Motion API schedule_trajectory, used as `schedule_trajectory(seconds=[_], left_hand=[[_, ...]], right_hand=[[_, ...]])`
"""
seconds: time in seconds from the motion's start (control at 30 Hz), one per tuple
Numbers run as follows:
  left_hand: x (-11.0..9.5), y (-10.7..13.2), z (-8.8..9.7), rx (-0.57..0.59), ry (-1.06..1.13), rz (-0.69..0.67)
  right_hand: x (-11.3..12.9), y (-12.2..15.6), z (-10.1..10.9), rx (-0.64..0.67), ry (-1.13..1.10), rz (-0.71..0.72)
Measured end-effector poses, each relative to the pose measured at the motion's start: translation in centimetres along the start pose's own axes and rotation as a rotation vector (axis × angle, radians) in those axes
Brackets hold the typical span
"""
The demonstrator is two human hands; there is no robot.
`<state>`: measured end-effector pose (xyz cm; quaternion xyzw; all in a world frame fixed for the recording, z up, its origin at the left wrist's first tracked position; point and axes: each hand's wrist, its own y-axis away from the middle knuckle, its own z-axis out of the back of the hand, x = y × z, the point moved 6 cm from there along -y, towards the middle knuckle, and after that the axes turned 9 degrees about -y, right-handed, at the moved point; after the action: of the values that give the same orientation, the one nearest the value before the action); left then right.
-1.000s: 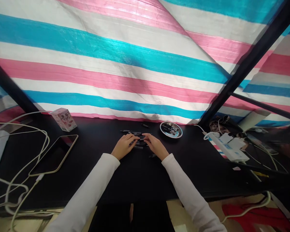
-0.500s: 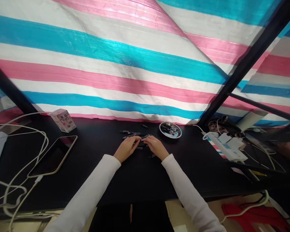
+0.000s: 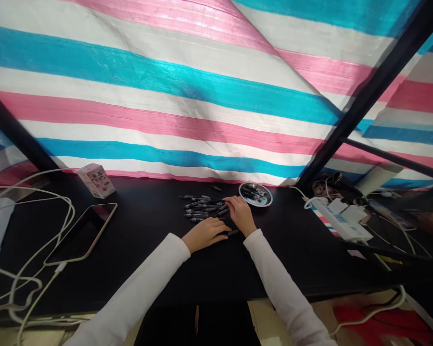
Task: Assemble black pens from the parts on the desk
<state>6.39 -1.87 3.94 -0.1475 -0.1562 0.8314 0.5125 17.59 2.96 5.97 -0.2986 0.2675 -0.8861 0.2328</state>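
Several dark pens with clear parts lie in a loose pile [image 3: 198, 209] on the black table. My left hand [image 3: 206, 234] rests at the pile's near edge, palm down, fingers stretched to the right. Just past its fingertips lies a single pen [image 3: 232, 232]. My right hand [image 3: 241, 215] is at the pile's right side, its fingers bent and closed at the end of a thin dark pen [image 3: 213, 198]; the fingertips are partly hidden. Beyond that hand stands a round metal bowl [image 3: 270, 201] holding several pens [image 3: 253, 192].
One pen [image 3: 216, 188] lies apart behind the pile. To the left are a phone [image 3: 81, 234] on a charging cable, a small pink box [image 3: 95, 181] and loose white cables [image 3: 29, 283]. A white power strip [image 3: 346, 226] sits right, near a black metal post [image 3: 328, 139]. A striped sheet [image 3: 187, 91] hangs behind.
My hands, together over the pile before, are now apart: the left has come nearer and to the right, the right has shifted slightly right and away. More of the pile shows.
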Motion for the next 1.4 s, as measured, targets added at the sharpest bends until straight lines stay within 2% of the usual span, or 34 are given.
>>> schedule_trajectory(seconds=[0.27,0.4,0.57,0.77,0.83,0.9,0.97,1.07,1.17,1.27,1.33,1.4], left_hand=[[0.6,0.5,0.6,-0.018,-0.055,0.064],[1.8,1.9,1.9,-0.006,-0.033,0.095],[3.1,3.7,3.3,0.013,-0.053,0.204],[1.7,2.1,1.1,0.017,-0.085,0.174],[1.7,1.6,0.6,0.0,-0.036,0.193],[2.3,1.4,0.8,-0.063,0.09,0.26],[3.5,1.6,1.5,-0.184,0.254,0.392],[6.0,2.7,2.4,-0.449,0.544,0.66],[8.2,3.9,2.1,-0.669,0.924,0.816],[9.6,4.8,1.5,-0.745,1.201,0.875],[10.2,5.4,1.6,-0.783,1.237,0.909],[10.7,6.0,1.7,-0.811,1.185,0.935]], right_hand=[[-0.4,0.0,0.1,-0.016,-0.032,-0.004],[-0.5,0.0,0.3,-0.029,-0.022,-0.013],[-0.5,0.0,0.1,-0.023,-0.006,-0.009],[0.0,0.0,-0.3,0.024,-0.007,-0.007],[0.1,0.0,-0.3,0.028,-0.007,-0.008],[0.1,0.0,-0.2,0.018,0.006,-0.017],[-0.1,-0.1,0.0,-0.008,0.031,-0.036],[-0.4,-0.1,0.3,-0.049,0.061,-0.07],[-0.4,-0.1,0.3,-0.052,0.055,-0.071],[0.1,-0.1,0.0,-0.01,0.032,-0.037],[0.4,-0.1,-0.3,0.025,0.017,-0.012],[0.6,0.0,-0.6,0.049,0.002,0.007]])
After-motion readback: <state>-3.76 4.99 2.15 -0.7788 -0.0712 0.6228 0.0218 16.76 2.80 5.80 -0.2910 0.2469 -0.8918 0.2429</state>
